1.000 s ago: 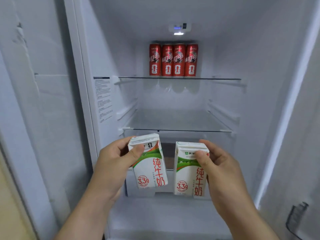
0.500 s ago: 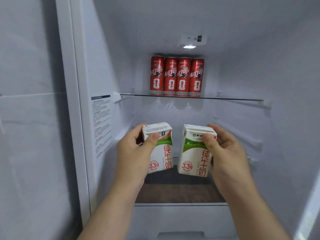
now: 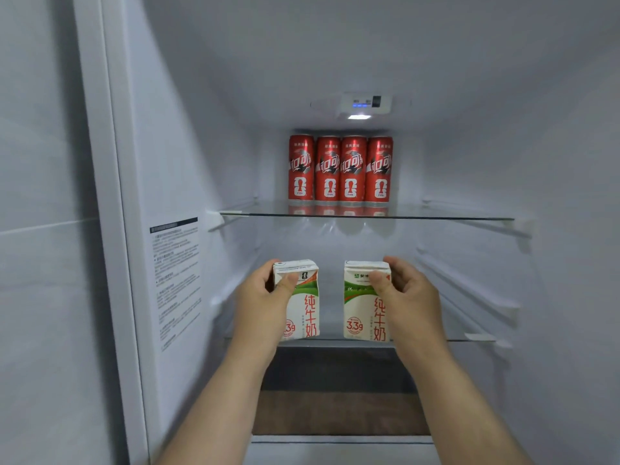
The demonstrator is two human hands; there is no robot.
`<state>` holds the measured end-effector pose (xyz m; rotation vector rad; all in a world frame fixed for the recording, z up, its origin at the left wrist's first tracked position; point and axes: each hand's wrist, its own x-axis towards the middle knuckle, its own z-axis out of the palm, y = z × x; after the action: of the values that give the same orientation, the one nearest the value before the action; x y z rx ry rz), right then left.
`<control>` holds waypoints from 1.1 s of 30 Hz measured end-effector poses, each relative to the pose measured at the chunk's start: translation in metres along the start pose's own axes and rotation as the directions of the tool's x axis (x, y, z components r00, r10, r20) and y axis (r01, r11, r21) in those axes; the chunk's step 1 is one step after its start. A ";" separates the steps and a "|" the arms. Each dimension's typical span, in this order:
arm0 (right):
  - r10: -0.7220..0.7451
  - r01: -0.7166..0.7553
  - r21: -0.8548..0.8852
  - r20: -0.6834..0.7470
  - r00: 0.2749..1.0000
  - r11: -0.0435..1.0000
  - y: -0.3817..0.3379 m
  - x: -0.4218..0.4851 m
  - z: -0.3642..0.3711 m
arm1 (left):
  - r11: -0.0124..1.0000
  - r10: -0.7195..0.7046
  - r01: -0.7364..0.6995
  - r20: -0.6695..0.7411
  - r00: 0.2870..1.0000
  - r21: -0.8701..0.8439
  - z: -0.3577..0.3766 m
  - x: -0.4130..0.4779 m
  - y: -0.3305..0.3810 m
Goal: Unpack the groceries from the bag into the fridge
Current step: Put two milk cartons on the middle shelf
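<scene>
Now you are placing milk: your left hand [image 3: 265, 297] grips one milk carton [image 3: 303, 313] by its top, your right hand [image 3: 411, 293] grips a second carton [image 3: 362, 313], both upright at the front edge of the middle shelf [image 3: 469, 337], so next lower them flat and release.

The four cans [image 3: 340, 171] at twelve o'clock are red with white and black lettering and a white emblem low on each. The left carton [image 3: 305, 313] and right carton [image 3: 360, 307] are white, crossed by a green band edged in red, with red characters and a red-ringed "3.3g". The fridge walls [image 3: 503, 146] are pale grey-white; at nine o'clock a label [image 3: 176, 280] carries grey print under a black bar, and at six o'clock lies a dark brown wood-grain patch [image 3: 339, 411].
</scene>
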<state>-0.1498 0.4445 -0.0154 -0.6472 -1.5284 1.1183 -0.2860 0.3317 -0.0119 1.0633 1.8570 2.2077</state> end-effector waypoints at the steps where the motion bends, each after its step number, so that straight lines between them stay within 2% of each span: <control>1: -0.006 0.006 -0.006 0.011 1.000 1.000 0.003 0.002 0.002 | 1.000 -0.007 0.007 -0.002 1.000 -0.005 0.001 0.002 -0.001; 6: -0.026 0.026 -0.006 0.081 0.996 1.000 0.009 0.012 0.010 | 0.999 0.008 -0.007 -0.014 1.000 0.052 0.006 0.016 -0.009; 10: -0.077 0.100 -0.125 0.179 0.981 0.987 0.011 0.019 0.006 | 0.994 0.069 -0.066 -0.031 0.997 0.082 0.004 0.023 -0.019; 12: -0.070 0.138 -0.239 0.275 0.959 0.961 0.013 0.022 -0.001 | 0.969 0.130 -0.124 -0.014 0.991 0.214 0.001 0.024 -0.024; 14: -0.041 0.173 -0.337 0.364 0.930 0.926 0.017 0.023 -0.008 | 0.901 0.215 -0.213 0.037 0.976 0.377 -0.003 0.025 -0.029; 18: -0.037 0.220 -0.416 0.404 0.914 0.883 0.022 0.026 -0.010 | 0.781 0.228 -0.267 0.141 0.963 0.565 -0.005 0.020 -0.034; 27: -0.062 0.235 -0.407 0.395 0.917 0.883 0.028 0.054 0.013 | 0.760 0.211 -0.244 0.127 0.969 0.602 0.017 0.044 -0.035; 33: -0.061 0.237 -0.403 0.403 0.913 0.884 0.032 0.088 0.027 | 0.807 0.148 -0.193 0.125 0.981 0.558 0.025 0.082 -0.049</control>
<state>-0.2038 0.5248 -0.0047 -0.6193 -2.1714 0.8011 -0.3526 0.4043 -0.0175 1.4213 2.5571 1.6676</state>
